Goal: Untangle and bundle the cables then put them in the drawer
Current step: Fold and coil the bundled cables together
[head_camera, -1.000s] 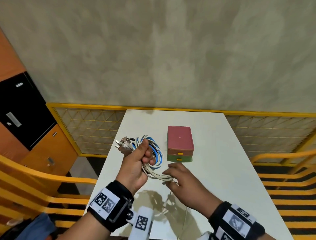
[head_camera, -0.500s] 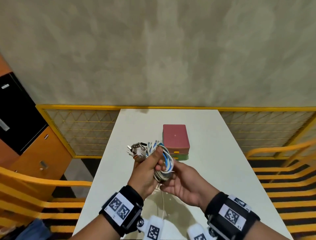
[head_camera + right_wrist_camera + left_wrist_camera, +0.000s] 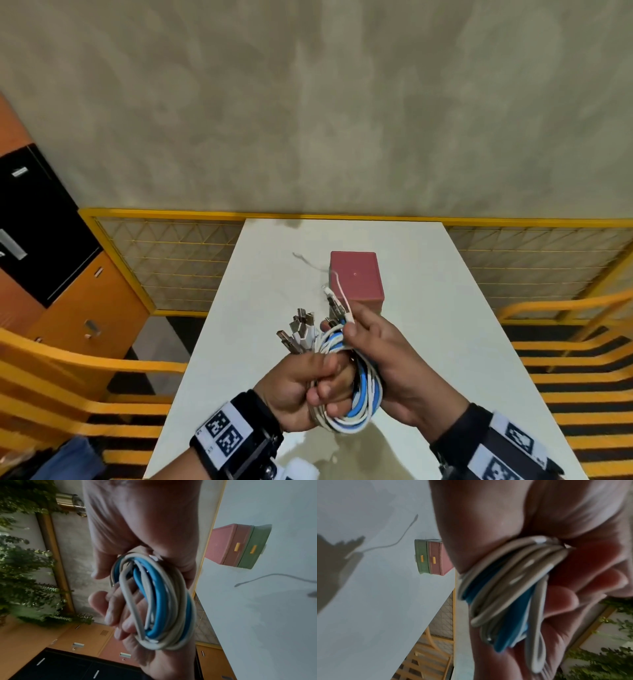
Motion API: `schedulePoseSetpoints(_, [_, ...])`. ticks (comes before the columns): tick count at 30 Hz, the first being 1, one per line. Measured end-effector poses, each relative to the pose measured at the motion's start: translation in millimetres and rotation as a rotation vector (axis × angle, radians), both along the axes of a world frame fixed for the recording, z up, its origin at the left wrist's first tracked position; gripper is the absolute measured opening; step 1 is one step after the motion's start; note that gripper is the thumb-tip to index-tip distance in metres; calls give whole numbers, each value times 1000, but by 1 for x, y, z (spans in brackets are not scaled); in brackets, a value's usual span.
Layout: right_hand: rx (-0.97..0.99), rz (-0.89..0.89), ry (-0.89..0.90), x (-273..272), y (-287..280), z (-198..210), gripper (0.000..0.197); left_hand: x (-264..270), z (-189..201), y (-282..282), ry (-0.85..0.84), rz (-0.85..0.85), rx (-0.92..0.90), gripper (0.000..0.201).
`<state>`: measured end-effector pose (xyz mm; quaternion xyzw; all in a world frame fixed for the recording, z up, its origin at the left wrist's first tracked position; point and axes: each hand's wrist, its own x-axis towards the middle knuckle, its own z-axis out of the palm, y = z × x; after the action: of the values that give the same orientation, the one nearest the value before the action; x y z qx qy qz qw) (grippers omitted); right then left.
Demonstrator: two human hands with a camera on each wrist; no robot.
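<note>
A coil of white and blue cables (image 3: 359, 404) is held above the near part of the white table (image 3: 445, 342). My left hand (image 3: 308, 380) grips the coil's left side in a fist. Several metal USB plugs (image 3: 299, 330) fan out above that fist. My right hand (image 3: 376, 346) wraps the coil's right side, its thumb pinning a thin white cable end (image 3: 337, 287) that sticks up. The wrist views show the coil (image 3: 505, 588) (image 3: 154, 601) close up between both hands. The small drawer box (image 3: 356, 277), red over green with yellow pulls, stands shut behind the hands (image 3: 429, 557) (image 3: 240, 547).
A yellow mesh fence (image 3: 171, 260) runs along the table's far and left sides. Orange rails (image 3: 68, 370) flank the table on the left and more rails (image 3: 565, 308) on the right. Orange and black lockers (image 3: 68, 291) stand at far left.
Both hands lifted the coil nearer the camera. The right hand went from pulling a loose strand to cupping, then gripping the coil's right side, and a thin cable end now sticks up.
</note>
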<state>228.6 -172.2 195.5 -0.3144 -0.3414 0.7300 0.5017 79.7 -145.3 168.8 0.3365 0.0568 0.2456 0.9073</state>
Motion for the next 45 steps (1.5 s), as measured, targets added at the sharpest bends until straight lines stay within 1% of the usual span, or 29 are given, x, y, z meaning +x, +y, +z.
schedulePoseSetpoints(1, [47,37,10,1,-3,2,79,-2,1,1,36,-18,31,21])
schedulePoseSetpoints(2, [84,67,-6,2,-6,5,70,-5,2,3,106,-31,69,19])
schedulePoseSetpoints(3, [111,80,-32,3,-8,8,62,-8,4,5,198,-28,93,20])
schedulePoseSetpoints(4, [129,81,-62,4,-9,9,58,-12,5,6,292,-13,108,22])
schedulePoseSetpoints(6, [143,70,-134,6,-10,8,57,-16,12,8,410,33,205,23])
schedulePoseSetpoints(7, [138,57,-156,7,-10,7,57,-16,18,8,452,65,270,21])
schedulePoseSetpoints(8, [136,49,-162,7,-10,6,57,-15,24,7,497,91,343,24])
schedulePoseSetpoints(10, [140,23,-182,7,-7,2,58,-12,36,7,604,145,489,39])
schedulePoseSetpoints(11, [149,3,-204,7,-6,1,58,-10,40,7,646,186,545,45])
schedulePoseSetpoints(12, [157,-21,-220,7,-5,0,59,-10,42,7,677,234,607,45])
schedulePoseSetpoints(15, [156,-88,-221,7,-3,-3,60,-8,39,11,792,374,876,30])
schedulePoseSetpoints(16, [159,-112,-221,7,-4,-4,59,-8,35,13,870,430,976,27])
schedulePoseSetpoints(17, [162,-132,-225,7,-4,-6,58,-9,31,13,989,507,1056,29])
schedulePoseSetpoints(19, [173,-158,-243,6,-4,-7,53,-10,30,10,1263,702,1191,39])
schedulePoseSetpoints(20, [179,-163,-251,7,-4,-7,52,-10,31,7,1319,799,1263,41])
schedulePoseSetpoints(21, [187,-162,-257,7,-3,-7,51,-10,32,4,1302,861,1313,45])
schedulePoseSetpoints(23, [206,-144,-284,7,-5,-6,50,-14,37,2,1185,885,1391,58])
schedulePoseSetpoints(25, [220,-126,-317,8,-6,-4,48,-21,38,7,1108,813,1503,77])
schedulePoseSetpoints(26, [224,-124,-332,9,-6,-4,47,-23,38,11,1088,782,1559,80])
schedulePoseSetpoints(27, [229,-126,-345,9,-6,-3,47,-24,38,14,1070,768,1595,77])
schedulePoseSetpoints(29, [238,-142,-371,9,-6,-3,47,-21,35,16,1057,759,1604,61])
schedulePoseSetpoints(31, [246,-174,-403,9,-3,-4,48,-17,28,18,1079,761,1599,40])
schedulePoseSetpoints(32, [251,-191,-417,10,-1,-5,47,-15,25,19,1091,763,1540,32])
schedulePoseSetpoints(33, [255,-202,-424,10,0,-6,46,-13,24,18,1096,761,1447,28])
schedulePoseSetpoints(36, [260,-229,-434,11,5,-10,42,-6,15,16,1079,787,1170,30])
schedulePoseSetpoints(38, [267,-254,-450,12,7,-11,39,1,15,13,1009,808,954,38])
schedulePoseSetpoints(39, [267,-258,-456,11,8,-10,38,4,15,13,963,793,875,39])
schedulePoseSetpoints(42, [266,-246,-483,11,12,-13,33,11,14,15,819,663,771,27])
schedulePoseSetpoints(45, [252,-239,-511,11,14,-17,28,14,10,15,724,570,544,28])
